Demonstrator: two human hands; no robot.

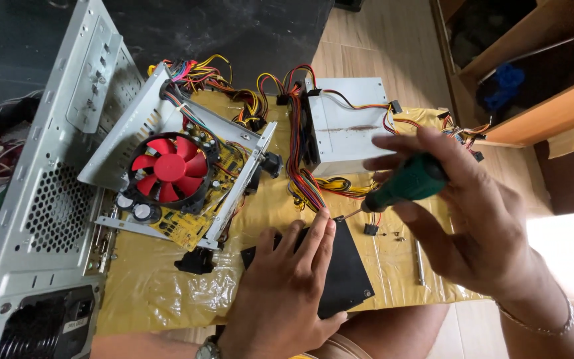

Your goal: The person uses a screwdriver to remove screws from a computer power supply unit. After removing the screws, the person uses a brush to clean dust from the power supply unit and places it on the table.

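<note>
**Black plate pinned flat, screwdriver tip at its corner**

Nearest: left hand (286, 292) spread flat, fingers fanned, pressing down on a black plate (348, 276) so it can't skid on the slippery yellow sheet (161, 292) underneath. Wristwatch just peeking at the bottom edge.

Right hand (476, 219) wrapped around a green-handled screwdriver (406, 183), fingers curled and thumb over the handle, shaft angled down-left toward the plate's upper corner, just beside the left fingertips. Looks like a grip for twisting rather than prying, though the very tip is too small to make out. Thin bracelet on that wrist.

Just right of the plate: a few loose screws (396, 234) and a bare metal rod (420, 262) parked on the sheet, near enough to grab and kept clear of the wiring.

Further out: opened power supply (174, 179) tilted on its side, red fan (169, 168) and yellow circuit board facing up, probably propped that way for access. Closed grey power supply box (347, 123) behind the screwdriver, coloured cable bundles (300, 153) spilling between the two.

Far left: big silver computer case (41, 199) leaning along the edge. Far right: wooden shelf (533, 73) with something blue inside.
</note>
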